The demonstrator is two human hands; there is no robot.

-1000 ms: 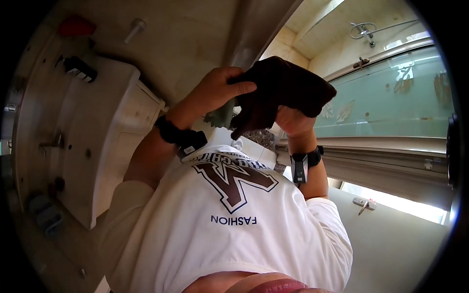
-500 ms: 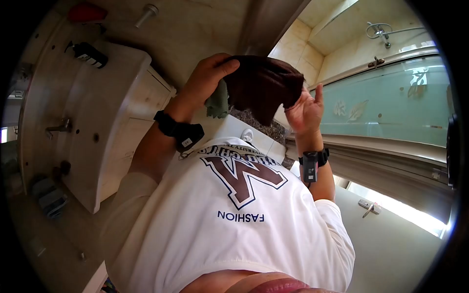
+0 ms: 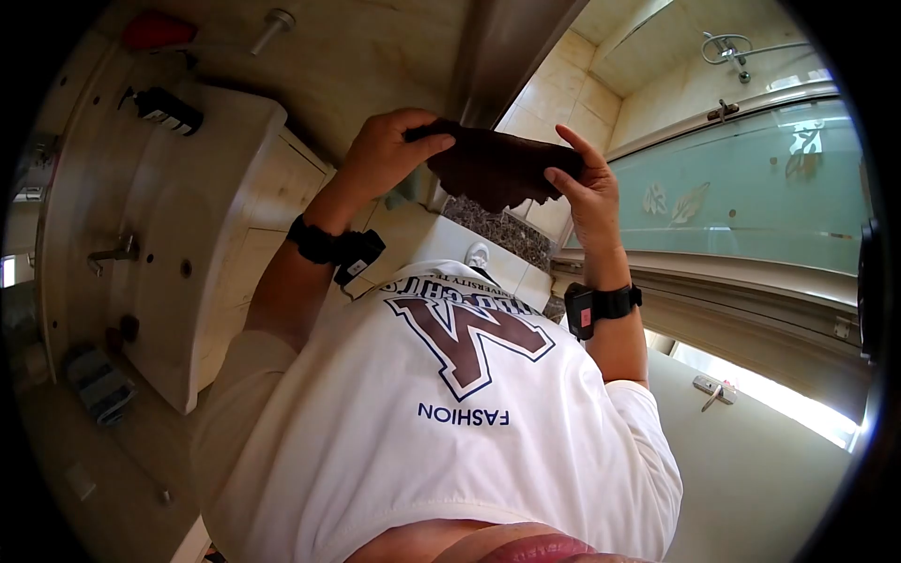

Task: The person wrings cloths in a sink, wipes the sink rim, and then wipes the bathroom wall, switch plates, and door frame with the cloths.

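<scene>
A dark brown cloth is stretched between my two hands, its lower edge uneven. My left hand pinches its left end between thumb and fingers. At the other end, my right hand has its thumb against the cloth's corner, with one finger raised; some of its fingers are hidden behind the cloth. A greenish cloth shows just below my left hand, partly hidden, and I cannot tell what holds it.
At left are a washbasin with a tap, a black pump bottle and a red object. A frosted glass panel and shower fixture stand at right. A door handle is lower right.
My right hand has gone from lying open under the cloth to gripping its right corner. The brown cloth, earlier bunched and hanging, is now drawn out sideways. Less of the greenish cloth shows.
</scene>
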